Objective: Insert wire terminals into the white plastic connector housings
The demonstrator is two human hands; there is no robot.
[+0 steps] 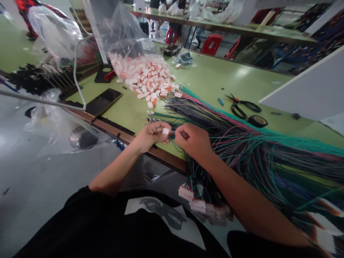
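Between the fingers of my left hand point(153, 136) is a small white connector point(166, 131), held over the table's near edge. Just to its right, my right hand point(192, 140) pinches thin wires that run to the connector. Behind both hands lies a pile of white and orange connectors point(153, 79), spilling from a clear plastic bag point(126, 36). Long bundles of green, pink and black wires point(242, 132) stretch across the table to the right. Below my right forearm, wired white connectors point(199, 205) hang off the table edge.
On the green table point(204, 77) lie black-handled scissors point(243, 105), a roll of black tape point(257, 121) and a dark phone point(103, 102). A bent metal rod point(76, 68) crosses the left side. A white panel point(309, 79) stands at the right.
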